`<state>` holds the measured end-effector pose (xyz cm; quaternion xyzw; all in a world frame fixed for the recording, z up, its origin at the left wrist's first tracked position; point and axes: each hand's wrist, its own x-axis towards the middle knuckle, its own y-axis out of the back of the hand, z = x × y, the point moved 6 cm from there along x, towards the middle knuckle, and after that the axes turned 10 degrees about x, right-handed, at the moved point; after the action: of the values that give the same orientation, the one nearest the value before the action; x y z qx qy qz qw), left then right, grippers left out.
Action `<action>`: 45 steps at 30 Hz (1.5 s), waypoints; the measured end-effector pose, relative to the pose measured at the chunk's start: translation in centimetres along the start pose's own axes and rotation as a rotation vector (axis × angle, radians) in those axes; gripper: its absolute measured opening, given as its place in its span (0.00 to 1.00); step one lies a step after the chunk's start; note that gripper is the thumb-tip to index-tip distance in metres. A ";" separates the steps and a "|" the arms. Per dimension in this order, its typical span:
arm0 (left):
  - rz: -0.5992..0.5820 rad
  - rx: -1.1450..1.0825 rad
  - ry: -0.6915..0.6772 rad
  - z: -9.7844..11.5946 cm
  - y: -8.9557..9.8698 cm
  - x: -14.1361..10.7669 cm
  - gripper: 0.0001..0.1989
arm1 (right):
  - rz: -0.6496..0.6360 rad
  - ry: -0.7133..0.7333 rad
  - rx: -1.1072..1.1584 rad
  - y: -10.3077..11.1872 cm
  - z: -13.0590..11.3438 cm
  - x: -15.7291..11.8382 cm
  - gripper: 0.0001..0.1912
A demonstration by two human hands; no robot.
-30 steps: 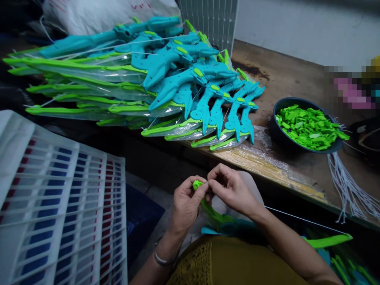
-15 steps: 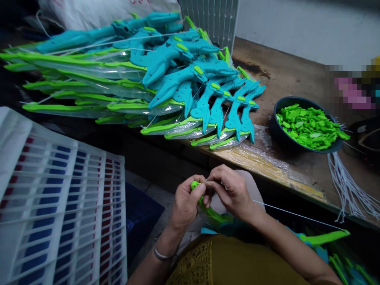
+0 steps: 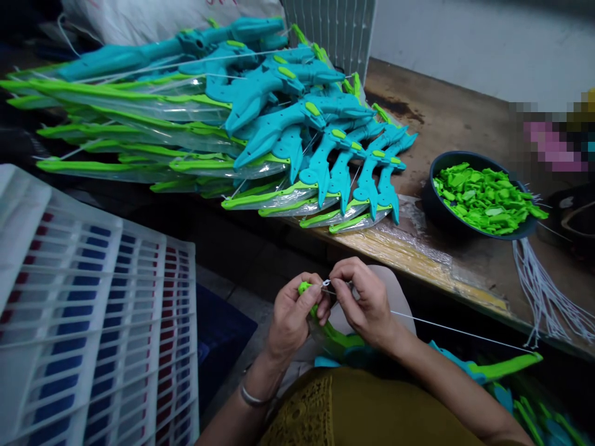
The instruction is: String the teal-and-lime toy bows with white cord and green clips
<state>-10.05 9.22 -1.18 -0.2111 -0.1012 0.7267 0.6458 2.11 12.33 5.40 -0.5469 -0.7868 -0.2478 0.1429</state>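
Across my lap lies a toy bow [image 3: 504,367] with a teal middle and bright green limbs, partly hidden by my forearms. My left hand [image 3: 297,316] is closed around the green tip of one limb. Thumb and finger of my right hand [image 3: 362,297] pinch the white string [image 3: 446,325], close beside the left fingertips. A small knot or loop in the string shows between the two hands. From my right hand the string runs to the bow's other green tip at the right.
Many teal and green toy bows [image 3: 279,124] are piled on the wooden bench [image 3: 400,93]. A dark bowl [image 3: 434,204] holds small green parts. White strings [image 3: 534,285] hang over the bench edge. A white plastic crate [image 3: 102,310] stands at left; more bows lie at lower right.
My right hand has drawn slightly right, away from the left fingertips, and a white knot or loop now shows between them. The bow's right tip has shifted slightly left and up.
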 end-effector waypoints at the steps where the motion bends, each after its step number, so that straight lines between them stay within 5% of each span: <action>1: 0.004 0.003 0.001 0.0 0.0 0.0 0.13 | -0.018 -0.005 0.006 0.0 0.0 0.0 0.06; 7: 0.028 0.014 0.022 0.1 0.1 0.0 0.15 | -0.158 0.029 -0.018 -0.6 -0.4 0.2 0.08; 13: 0.008 -0.018 0.012 0.1 -0.1 0.0 0.14 | -0.207 -0.103 0.036 0.0 -0.3 0.7 0.05; 20: -0.084 -0.064 -0.051 1.4 -1.1 0.5 0.16 | -0.294 -0.083 -0.270 2.0 -2.5 -0.4 0.07; 27: -0.223 -0.185 -0.204 5.8 -2.6 1.1 0.14 | -0.161 0.267 -0.629 0.5 -7.9 -0.3 0.11; 30: -0.101 -0.179 -0.347 9.4 -0.9 2.0 0.16 | -0.117 0.431 -0.648 0.2 -10.1 -0.3 0.11; 35: 0.281 -0.232 -0.538 14.5 3.7 4.4 0.15 | -0.066 0.556 -0.532 0.6 -11.0 -1.0 0.10; 38: 0.370 -0.302 -0.600 15.5 4.4 6.5 0.15 | -0.081 0.460 -0.479 0.4 -9.2 -1.0 0.11; 45: 0.493 -0.294 -0.697 14.8 2.8 13.5 0.21 | -0.112 0.314 -0.441 0.8 -5.7 -1.3 0.10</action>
<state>-20.05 23.90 8.43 -0.0607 -0.3615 0.8644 0.3441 3.09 8.41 9.76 -0.4752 -0.7111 -0.5025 0.1267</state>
